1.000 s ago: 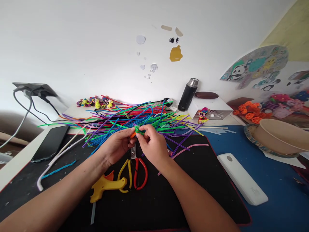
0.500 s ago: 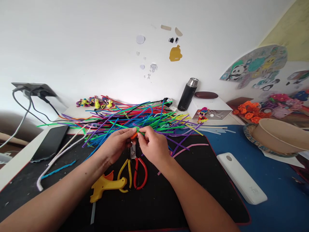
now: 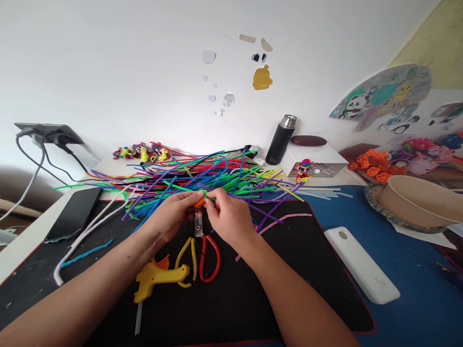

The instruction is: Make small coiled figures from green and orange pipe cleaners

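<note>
My left hand (image 3: 176, 211) is closed in a pinch on a small orange and green pipe-cleaner piece (image 3: 199, 203). Close against it, my right hand (image 3: 230, 215) pinches the green end of the same piece; the fingers hide much of its shape. Directly behind both hands spreads a large heap of coloured pipe cleaners (image 3: 202, 176). Below the hands lie pliers (image 3: 210, 260) with one red and one yellow handle, their tips partly under my fingers. A yellow hot glue gun (image 3: 159, 278) with a clear glue stick lies to their left.
A phone (image 3: 74, 214) and a white bent pipe cleaner (image 3: 83, 236) are at left on the black mat (image 3: 289, 270). A white power bank (image 3: 361, 265), a beige bowl (image 3: 423, 200), a black flask (image 3: 280, 140) and a white box (image 3: 327, 156) stand right. Small pipe-cleaner figures (image 3: 141, 153) line the wall.
Both hands stay together on the piece, with only slight finger movement. A little more of the orange part shows. The whole view has shifted very slightly.
</note>
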A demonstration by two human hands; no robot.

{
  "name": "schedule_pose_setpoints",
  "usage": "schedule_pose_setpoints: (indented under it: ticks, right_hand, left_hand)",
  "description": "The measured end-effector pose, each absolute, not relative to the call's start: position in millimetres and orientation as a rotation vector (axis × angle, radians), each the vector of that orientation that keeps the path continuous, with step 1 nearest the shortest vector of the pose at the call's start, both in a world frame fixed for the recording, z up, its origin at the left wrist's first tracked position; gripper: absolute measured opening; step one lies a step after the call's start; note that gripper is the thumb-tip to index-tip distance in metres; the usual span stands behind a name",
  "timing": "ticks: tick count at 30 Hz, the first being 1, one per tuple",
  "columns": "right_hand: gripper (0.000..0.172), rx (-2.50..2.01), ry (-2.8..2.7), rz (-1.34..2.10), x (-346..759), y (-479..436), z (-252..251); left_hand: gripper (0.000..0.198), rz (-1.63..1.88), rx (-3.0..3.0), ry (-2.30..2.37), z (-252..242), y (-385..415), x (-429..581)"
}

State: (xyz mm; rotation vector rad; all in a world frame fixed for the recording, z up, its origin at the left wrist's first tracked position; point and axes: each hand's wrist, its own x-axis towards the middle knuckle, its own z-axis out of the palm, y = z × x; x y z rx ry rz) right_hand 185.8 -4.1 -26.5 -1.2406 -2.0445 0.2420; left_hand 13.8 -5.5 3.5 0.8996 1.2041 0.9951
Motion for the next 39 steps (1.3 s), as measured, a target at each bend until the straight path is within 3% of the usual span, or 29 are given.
schedule_pose_setpoints:
  ticks: [15,28,39]
  right_hand:
    - [0.011,-1.286,-2.085,0.179,185.6,-4.1,-24.9]
    - [0.013,-1.141,-1.708,0.780,185.7,3.4,-26.5]
    - [0.009,-1.118,-1.738,0.781,183.3,0.8,-30.3]
  left_hand:
    - [0.056,0.977,0.938,1.214,-1.6,-4.5,12.6]
    - [0.057,1.015,0.925,1.179,-2.0,-1.6,9.9]
    - [0.047,1.034,0.950,1.143,-5.3,-2.8,11.5]
